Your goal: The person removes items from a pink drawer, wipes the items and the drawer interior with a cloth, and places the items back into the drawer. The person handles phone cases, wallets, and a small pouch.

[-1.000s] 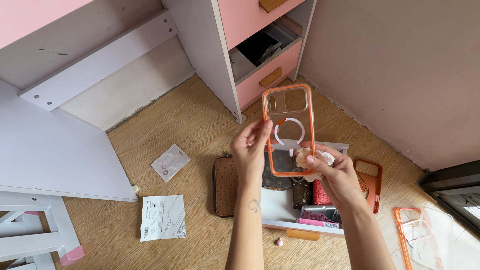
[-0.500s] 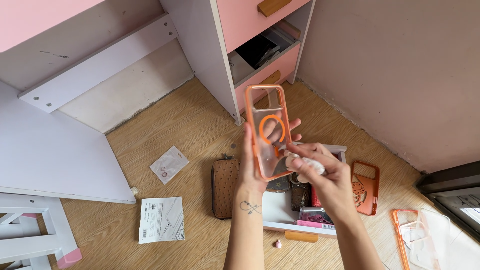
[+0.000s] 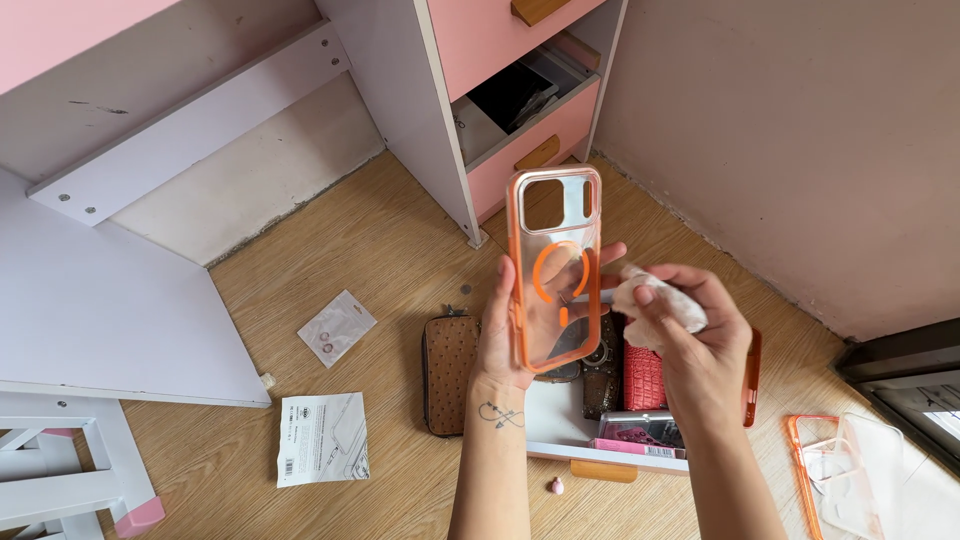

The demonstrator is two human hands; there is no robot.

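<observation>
Hiding most of the white pulled-out drawer (image 3: 553, 438) on the wooden floor are both forearms; a red textured wallet (image 3: 644, 377), dark pouches & a pink packet show inside, rest unclear. Left hand (image 3: 502, 335) grips 1 clear orange-rimmed phone case (image 3: 555, 268) upright above the drawer, thumb on its left edge, fingers behind. Right hand (image 3: 697, 345) pinches 1 crumpled white tissue (image 3: 655, 301) just right of the case; 2 more orange cases are partly cut off.

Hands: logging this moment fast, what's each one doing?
Left hand: closed on the case, held upright.
Right hand: closed on a crumpled wipe, beside the case.
</observation>
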